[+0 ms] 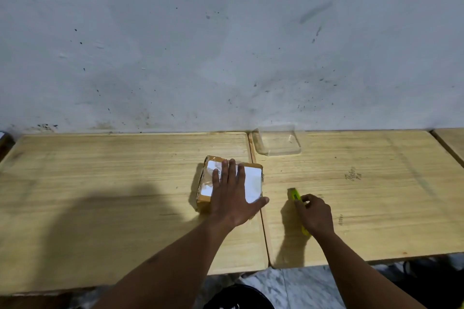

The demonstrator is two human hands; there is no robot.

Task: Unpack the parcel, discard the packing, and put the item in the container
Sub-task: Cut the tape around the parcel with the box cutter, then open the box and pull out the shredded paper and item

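We see one parcel (230,181), a brown cardboard box wrapped in clear tape with a white label on top, lying on the left desk (100,183) close to the seam where it meets the right desk (376,195). Our left hand (232,195) rests flat on top of the parcel, fingers spread wide and pointing toward the wall (226,45), the thumb reaching out over the parcel's right near corner; this grip is wide and presses down rather than closing around anything. The parcel shows past the fingertips and to both sides of the palm.

Our right hand (315,213) sits just to the right of the parcel, over the right desk, apart from the box. Its grip is closed around one yellow-green utility knife (295,195), whose front end pokes out past the fingers and points toward the wall, while its tail shows below the palm.

One clear plastic container (277,142) stands at the far edge of the right desk, against the wall, well apart from both hands and beyond the parcel to the right. We count two hands, one parcel, one knife, one container. A dark round object (238,296) sits on the floor below the desks.
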